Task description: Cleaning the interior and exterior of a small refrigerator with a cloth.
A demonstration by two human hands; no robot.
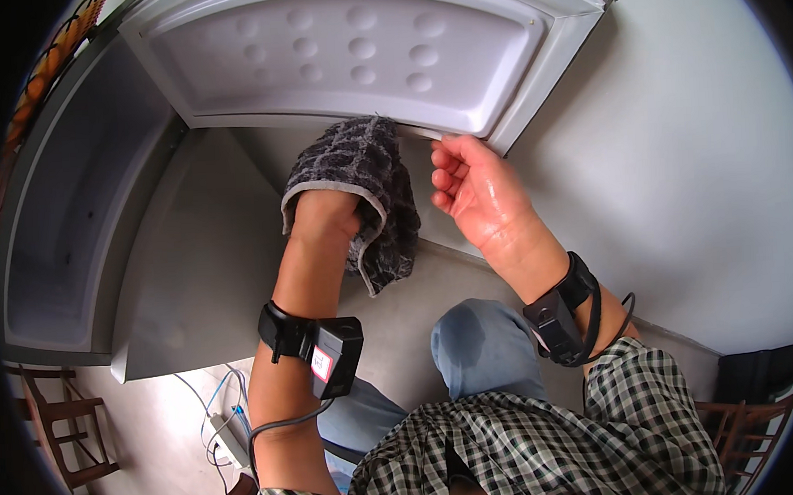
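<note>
Evidently, the step in hand was wiping: my left hand [330, 208] was sunk inside a dark grey, pale-hemmed cloth [347, 156], which covered it like a loose mitt, with a fold dropping to the right of the wrist. The fabric hid the fingers, so I could not tell whether they were clenched or spread beneath it. The cloth reached up to the lower rim of a pale, grey-framed panel [217, 69], directly beyond the left hand; whether they touched was uncertain. My right hand [478, 185], just right of the cloth and apart from it, was turned palm up, fingers loosely curled and thumb at the same rim; whether it gripped or merely met the rim could not be told. Its palm shone as if wet. A grey cabinet side [182, 268] stood left of both hands.

For sound technique, in my judgement, the right hand needed to steady the panel while the cloth, spread flat over the left fingers, followed the rim in even strokes. The loose fold was best gathered in, lest it drag; a wet palm could slip. The panel's round dimples, farther beyond the hands, called for fingertip pressure through the fabric.
</note>
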